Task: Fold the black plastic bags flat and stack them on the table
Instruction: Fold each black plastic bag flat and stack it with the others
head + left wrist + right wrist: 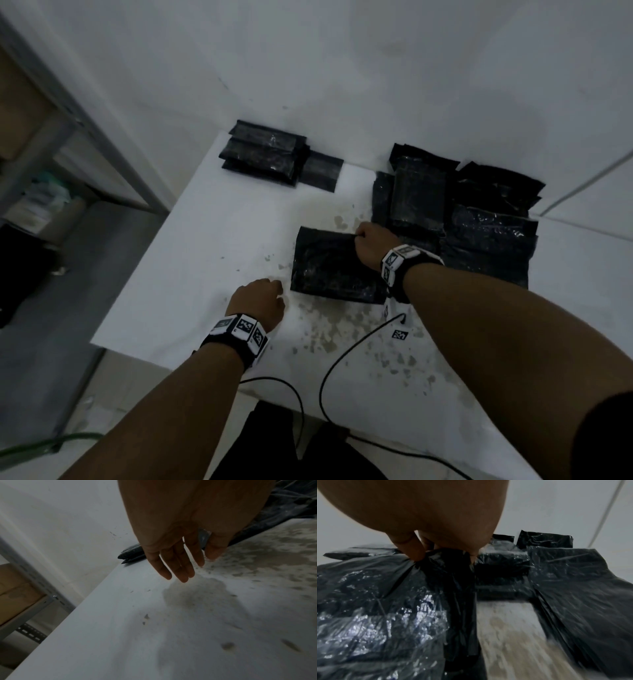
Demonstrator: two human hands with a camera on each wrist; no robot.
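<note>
My right hand (370, 241) pinches the bag (329, 270) at its far corner, mid-tabletop (212, 240). My left hand (260, 301), fingers relaxed and empty, sits nearer its free corner, at two o'clock.

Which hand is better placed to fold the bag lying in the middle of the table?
Probably the right hand: it already pinches the bag's far edge. The left hand is open, beside the bag, touching nothing.

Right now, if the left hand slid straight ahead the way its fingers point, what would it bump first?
Probably the stack of folded black plastic bags near the wall; the left hand has only bare white table before it, though depth is unclear.
</note>
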